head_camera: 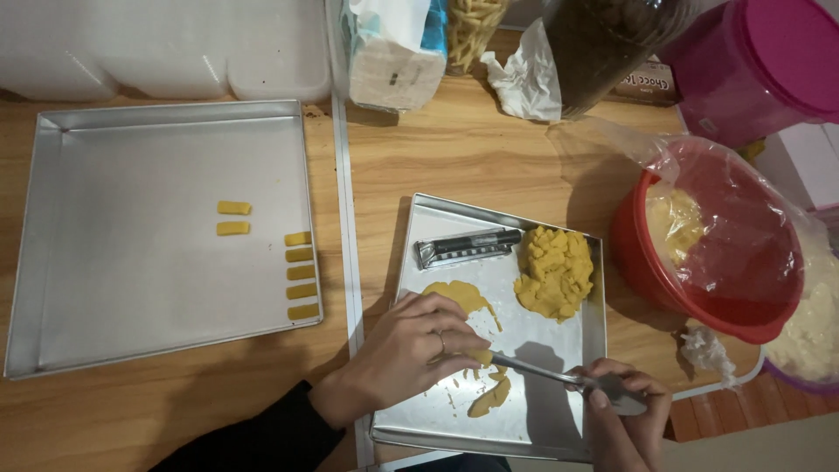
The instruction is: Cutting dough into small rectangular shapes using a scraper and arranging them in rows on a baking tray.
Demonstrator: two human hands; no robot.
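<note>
1. Presently, the left hand [411,345] lies palm-down on the small tray [559,437], fingers curled narrow, their tips pressed on a bit of yellow dough [480,357]; whether it grips the dough I cannot tell.
2. The right hand [625,415], at the small tray's near right corner, is closed round the handle of a metal tool [542,374], whose tip meets the dough under the left fingertips.
3. A flattened dough patch [459,295] lies just beyond the left hand; a dough lump [553,271] sits at the tray's far right, a black-and-silver cutter [466,246] to the lump's left.
4. Left of the small tray, a large tray [131,306] carries seven cut dough bars [300,274].
5. Right of the small tray stands a red bowl [638,262] lined with plastic.
</note>
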